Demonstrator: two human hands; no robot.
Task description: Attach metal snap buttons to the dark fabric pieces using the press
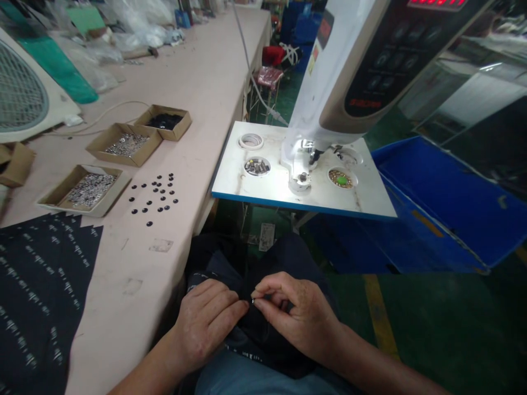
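Observation:
Both hands work low in my lap on a piece of dark fabric (pixel 263 334). My left hand (pixel 206 323) grips the fabric, fingers curled, its fingertips pressed against the cloth. My right hand (pixel 292 312) pinches a small metal snap (pixel 252 300) between thumb and forefinger, right against the left fingertips. Ahead stands a white snap press machine (pixel 349 71) on a white plate (pixel 267 186) with a blue edge, its lit die (pixel 303 176) in the middle.
Small dishes of metal parts (pixel 257 166) and of brass parts (pixel 341 179) sit on the plate, beside a tape roll (pixel 251 141). On the pink table (pixel 197 93) lie cardboard trays of fasteners (pixel 88 189), loose black buttons (pixel 154 197) and printed black fabric (pixel 37 291). A blue bin (pixel 444 208) stands right.

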